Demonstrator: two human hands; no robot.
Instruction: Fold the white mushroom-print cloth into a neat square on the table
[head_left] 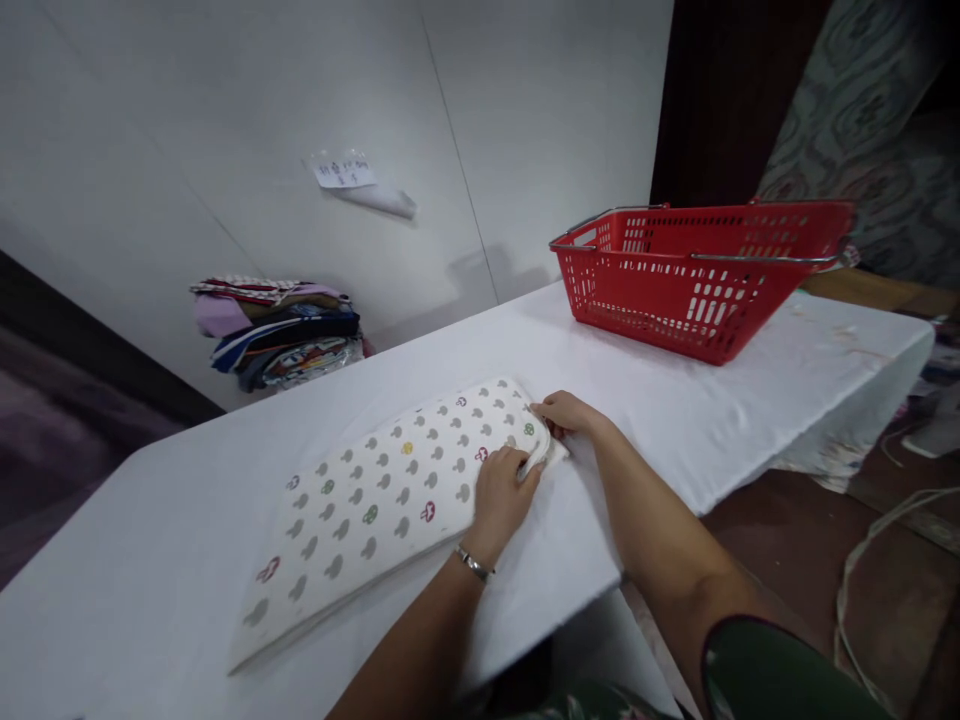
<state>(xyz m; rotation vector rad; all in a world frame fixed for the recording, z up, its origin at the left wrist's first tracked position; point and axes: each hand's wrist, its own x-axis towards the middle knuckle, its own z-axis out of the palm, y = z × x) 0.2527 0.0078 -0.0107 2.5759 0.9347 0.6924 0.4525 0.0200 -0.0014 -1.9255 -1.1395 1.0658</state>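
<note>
A white folded cloth [405, 480] with grey mushroom prints, and a few green, red and yellow ones, lies flat and slantwise on the white-covered table [150, 530]. At its right end my left hand [504, 492] is closed on the near corner, thumb and fingers round the edge. My right hand [564, 413] pinches the cloth's far right corner. Between the hands the edge is lifted a little and its layers show. A metal band circles my left wrist. Some fingertips of both hands are hidden by the cloth.
A red plastic basket [660, 295] with metal handles stands on the table's back right. A stack of folded clothes [281, 335] sits by the wall at the back left. A paper label [343, 170] sticks to the wall. A pale cable [847, 570] lies on the floor at right.
</note>
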